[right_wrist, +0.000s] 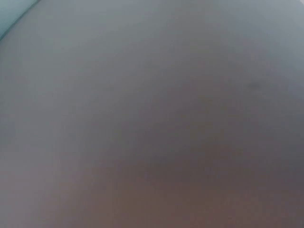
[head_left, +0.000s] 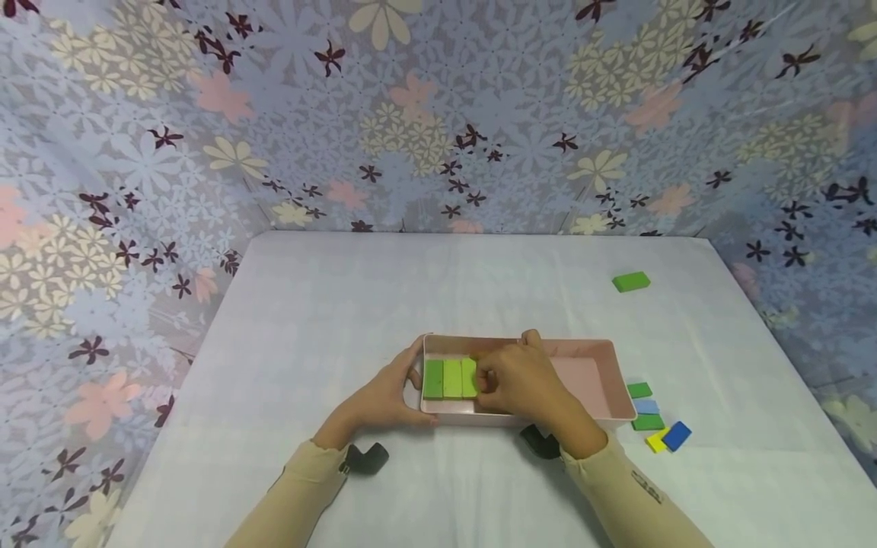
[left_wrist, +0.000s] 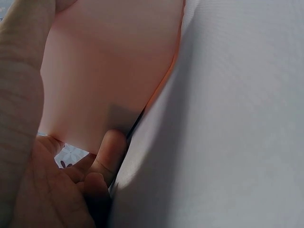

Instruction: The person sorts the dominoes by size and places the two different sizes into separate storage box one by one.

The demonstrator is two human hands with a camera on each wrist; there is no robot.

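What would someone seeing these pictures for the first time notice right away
Probably the long, pale pink box in the head view's lower middle, its left end held by the left grip; the right grip is inside, beside a row of flat green blocks. Next, the blue-grey flower-patterned backdrop around the white-covered table, and one lone green block at far right.

No text, label, brand, number or sign can be read in any of the three views. A small dark marking point(head_left: 646, 486) sits on the person's right sleeve point(head_left: 625, 498) in the head view, too small to make out.
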